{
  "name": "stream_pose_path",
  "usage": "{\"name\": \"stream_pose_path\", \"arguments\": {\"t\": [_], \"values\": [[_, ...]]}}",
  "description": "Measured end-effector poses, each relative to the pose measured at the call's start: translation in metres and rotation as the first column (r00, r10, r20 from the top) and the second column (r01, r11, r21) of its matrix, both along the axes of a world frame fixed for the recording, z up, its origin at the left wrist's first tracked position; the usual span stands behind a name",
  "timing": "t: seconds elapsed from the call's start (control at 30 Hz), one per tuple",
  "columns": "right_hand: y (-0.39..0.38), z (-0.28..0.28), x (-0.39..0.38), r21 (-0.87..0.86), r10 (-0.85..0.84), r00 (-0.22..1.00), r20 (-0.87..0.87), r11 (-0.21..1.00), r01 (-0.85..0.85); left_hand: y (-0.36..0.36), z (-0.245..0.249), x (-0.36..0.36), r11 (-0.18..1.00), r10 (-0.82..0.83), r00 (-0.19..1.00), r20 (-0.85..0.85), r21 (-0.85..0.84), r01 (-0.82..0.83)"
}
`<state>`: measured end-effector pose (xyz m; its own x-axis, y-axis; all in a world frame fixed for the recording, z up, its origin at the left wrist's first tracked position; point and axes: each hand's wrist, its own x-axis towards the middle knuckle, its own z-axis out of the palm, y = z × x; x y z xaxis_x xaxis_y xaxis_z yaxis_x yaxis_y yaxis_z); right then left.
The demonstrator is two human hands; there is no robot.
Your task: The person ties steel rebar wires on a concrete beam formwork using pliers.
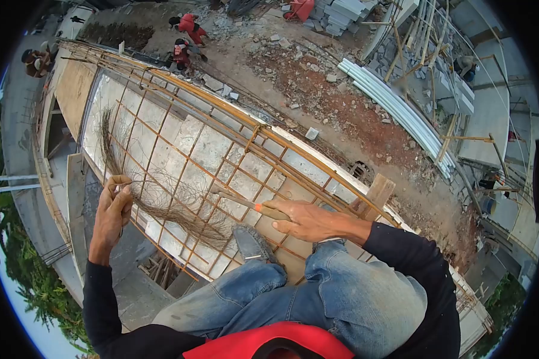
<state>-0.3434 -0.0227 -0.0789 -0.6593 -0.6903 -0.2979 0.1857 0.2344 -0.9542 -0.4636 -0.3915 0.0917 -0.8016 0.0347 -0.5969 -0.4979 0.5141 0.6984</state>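
My left hand (112, 209) is closed round the middle of a bundle of thin tie wire (176, 216). One end of the bundle rises past my fingers, and the other fans out over the rusty rebar mesh (188, 157). In my right hand (310, 219) is a slim metal hand tool (238, 197) with an orange mark near the grip, possibly pincers. Its brownish head points left, just above the mesh and close to the loose wire ends. My fingers hide most of its handle.
I crouch on pale panels (209, 146) under the mesh, one shoe (254, 244) among the bars. Long rebars (263, 143) run along the edge, beside a wooden post (377, 194). Below lie rubble and white pipes (395, 110). Several people in red (188, 29) are down there.
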Motion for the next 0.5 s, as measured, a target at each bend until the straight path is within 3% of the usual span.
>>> {"name": "stream_pose_path", "arguments": {"t": [0.03, 0.07, 0.13, 0.17, 0.23, 0.27, 0.33, 0.37, 0.43, 0.5], "values": [[-0.016, -0.025, 0.018, 0.106, -0.05, 0.982, -0.18, 0.992, 0.07, 0.005, 0.0, 0.014, 1.0, 0.011, 0.998, 0.056, 0.016, -0.012], [-0.023, -0.024, 0.021, 0.103, -0.068, 0.983, -0.171, 0.991, 0.086, 0.011, -0.002, 0.026, 1.0, -0.006, 0.998, 0.065, 0.013, 0.006], [-0.03, -0.024, 0.024, 0.434, 0.023, 0.999, -0.037, 0.901, -0.004, 0.025, -0.015, 0.047, 0.996, -0.053, 0.989, 0.14, 0.08, 0.042], [-0.032, -0.03, 0.032, 0.434, 0.004, 0.999, -0.031, 0.901, 0.01, 0.033, -0.026, 0.055, 0.994, -0.052, 0.985, 0.162, 0.105, 0.035], [-0.035, -0.043, 0.048, 0.439, -0.076, 0.96, -0.268, 0.878, 0.192, 0.05, -0.043, 0.066, 0.985, -0.131, 0.983, 0.129, 0.13, 0.114], [-0.033, -0.041, 0.048, 0.443, -0.065, 0.962, -0.265, 0.878, 0.182, 0.057, -0.046, 0.07, 0.986, -0.121, 0.984, 0.132, 0.134, 0.103], [-0.027, -0.021, 0.033, -0.11, -0.46, 0.684, -0.565, 0.864, 0.491, 0.071, -0.052, 0.074, 0.955, -0.212, 0.966, 0.15, 0.243, 0.172], [-0.022, -0.006, 0.026, -0.102, -0.423, 0.709, -0.564, 0.888, 0.448, 0.079, -0.051, 0.075, 0.96, -0.165, 0.974, 0.155, 0.25, 0.123], [-0.016, 0.036, 0.006, -0.234, -0.509, 0.537, -0.673, 0.835, 0.498, 0.094, -0.043, 0.072, 0.915, -0.393, 0.917, 0.065, 0.123, 0.383], [-0.019, 0.038, 0.009, -0.153, -0.354, 0.664, -0.659, 0.927, 0.343, 0.104, -0.05, 0.072, 0.898, -0.41, 0.912, -0.003, 0.176, 0.404]]}}
